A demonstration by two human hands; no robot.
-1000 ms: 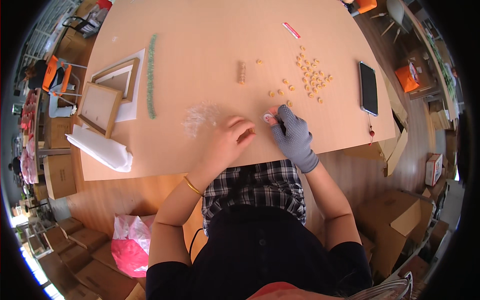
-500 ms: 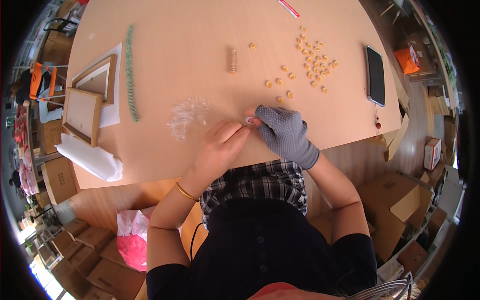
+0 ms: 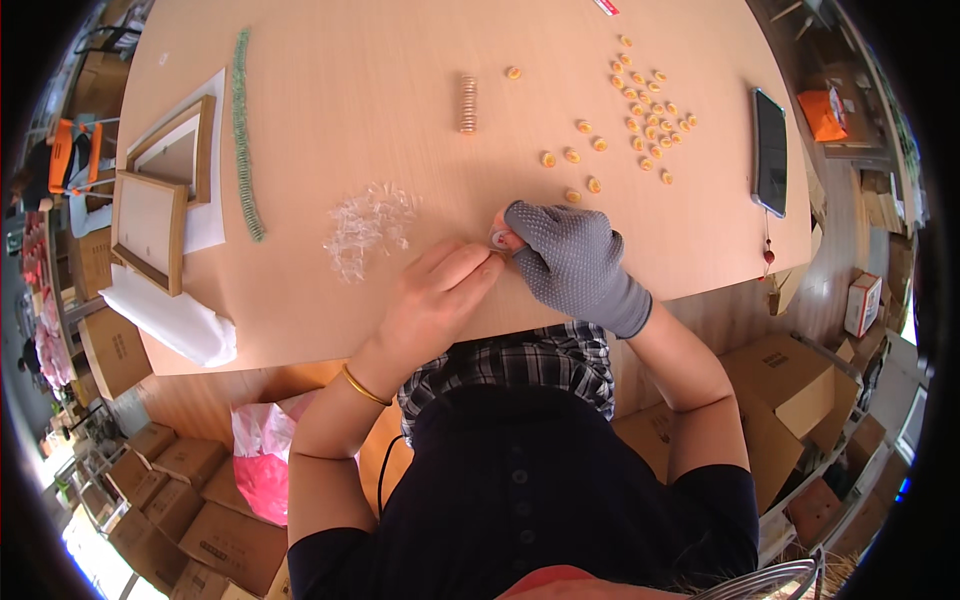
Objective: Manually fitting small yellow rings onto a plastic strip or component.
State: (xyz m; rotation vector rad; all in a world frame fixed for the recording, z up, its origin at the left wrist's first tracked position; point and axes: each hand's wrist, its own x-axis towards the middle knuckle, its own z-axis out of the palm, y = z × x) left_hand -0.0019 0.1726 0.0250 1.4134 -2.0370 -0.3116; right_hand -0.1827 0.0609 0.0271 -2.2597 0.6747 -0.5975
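Observation:
A small round whitish piece with red marking (image 3: pixel 500 239) is pinched by my right hand (image 3: pixel 575 262), which wears a grey dotted glove with some fingertips bare. My left hand (image 3: pixel 440 292), ungloved, meets it from the left, thumb and fingers pressed together at the piece's lower edge. Whatever lies between those left fingertips is too small to name. Left of the hands lies a loose pile of small clear plastic bits (image 3: pixel 370 225). Several small yellow-orange oval pieces (image 3: pixel 650 120) are scattered beyond my right hand. Farther off stands a row of stacked copper-coloured rings (image 3: pixel 468 105).
On the wooden table (image 3: pixel 330 110), a long green coil-like strip (image 3: pixel 243 135) lies left, beside two wooden frames (image 3: pixel 150 230) on white sheets. A crumpled white wrap (image 3: pixel 170 315) sits at the near left edge. A phone (image 3: pixel 769 150) with a beaded strap lies right. Cardboard boxes (image 3: pixel 232 545) surround the table.
The view has shifted slightly, so the table things sit a little differently. Both hands keep their hold around the small round piece, with the fingers barely moved.

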